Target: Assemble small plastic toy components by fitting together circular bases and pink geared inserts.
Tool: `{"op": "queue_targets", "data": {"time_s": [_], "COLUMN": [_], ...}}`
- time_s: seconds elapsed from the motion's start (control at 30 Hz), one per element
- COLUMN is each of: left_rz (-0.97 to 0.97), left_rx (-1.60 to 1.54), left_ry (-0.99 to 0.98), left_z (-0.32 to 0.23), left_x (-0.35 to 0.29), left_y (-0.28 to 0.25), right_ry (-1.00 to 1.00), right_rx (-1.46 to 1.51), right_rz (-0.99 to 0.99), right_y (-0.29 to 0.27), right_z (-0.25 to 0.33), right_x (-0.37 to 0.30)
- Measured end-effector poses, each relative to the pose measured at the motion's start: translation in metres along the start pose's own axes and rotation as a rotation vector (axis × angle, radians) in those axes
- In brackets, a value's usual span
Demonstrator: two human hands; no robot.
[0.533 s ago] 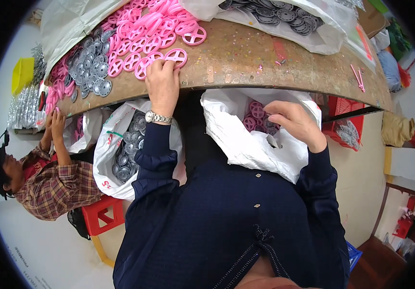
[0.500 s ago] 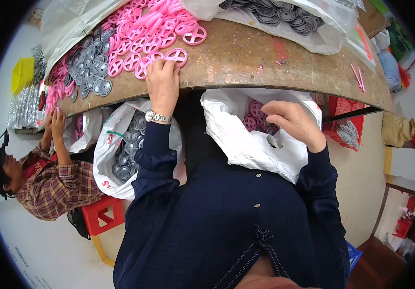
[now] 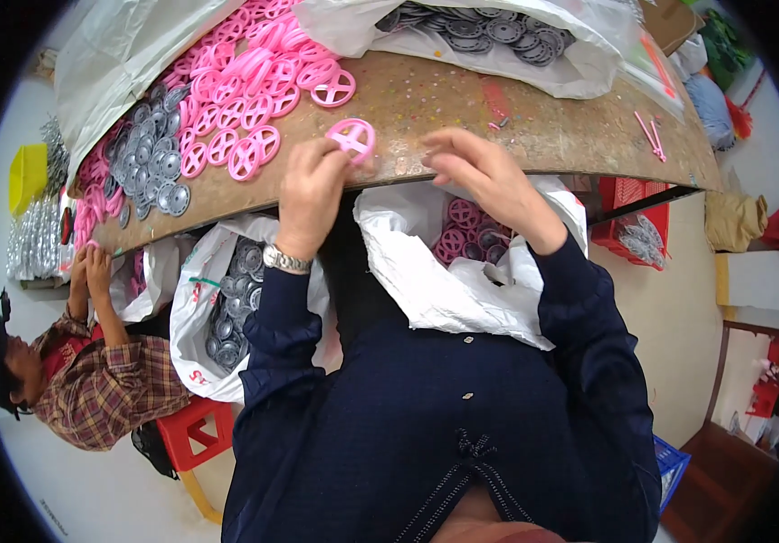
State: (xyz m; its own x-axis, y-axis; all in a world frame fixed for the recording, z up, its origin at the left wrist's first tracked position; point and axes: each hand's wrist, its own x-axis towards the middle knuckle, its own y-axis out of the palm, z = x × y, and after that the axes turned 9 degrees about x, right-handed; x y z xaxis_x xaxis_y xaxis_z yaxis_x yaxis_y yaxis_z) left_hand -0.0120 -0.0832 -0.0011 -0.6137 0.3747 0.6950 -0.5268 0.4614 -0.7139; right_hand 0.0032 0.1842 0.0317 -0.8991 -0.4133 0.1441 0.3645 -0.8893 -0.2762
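My left hand (image 3: 311, 195), with a metal watch on the wrist, pinches a pink plastic wheel (image 3: 369, 139) by its near edge, just over the front of the brown table (image 3: 426, 95). To its right, my right hand (image 3: 489, 179) hovers at the table edge with fingers stretched out and nothing in them. Below that hand gapes a white sack (image 3: 430, 303) with pink wheels (image 3: 451, 244) inside. Loose pink wheels (image 3: 258, 109) are heaped at the far left of the table, beside a pile of grey discs (image 3: 148, 158).
At the back, a white bag (image 3: 589, 68) holds dark grey discs (image 3: 507, 32). Another white sack (image 3: 192, 339) with grey discs stands left of me. Further left, a co-worker (image 3: 104, 389) sits at the table. A red crate (image 3: 629, 222) is under the table's right side.
My left hand has lifted one pink wheel away from the heap and moved slightly right. My right hand has risen from above the sack toward the table edge, closer to the left hand.
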Motion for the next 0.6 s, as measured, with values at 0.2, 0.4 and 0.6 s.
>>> {"op": "queue_targets", "data": {"time_s": [0.2, 0.4, 0.6], "left_rz": [-0.016, 0.006, 0.234], "left_rx": [-0.144, -0.58, -1.244], "left_ry": [0.122, -0.398, -0.779], "left_z": [-0.044, -0.056, -0.042], "left_x": [0.014, 0.023, 0.022], "left_y": [0.01, 0.02, 0.035], "right_ry": [0.152, -0.051, -0.083], "right_rx": [0.297, 0.276, 0.117], "right_rz": [-0.029, -0.169, -0.194], "right_y": [0.01, 0.015, 0.003], "right_z": [-0.014, -0.015, -0.018], "right_x": [0.036, 0.04, 0.049]}}
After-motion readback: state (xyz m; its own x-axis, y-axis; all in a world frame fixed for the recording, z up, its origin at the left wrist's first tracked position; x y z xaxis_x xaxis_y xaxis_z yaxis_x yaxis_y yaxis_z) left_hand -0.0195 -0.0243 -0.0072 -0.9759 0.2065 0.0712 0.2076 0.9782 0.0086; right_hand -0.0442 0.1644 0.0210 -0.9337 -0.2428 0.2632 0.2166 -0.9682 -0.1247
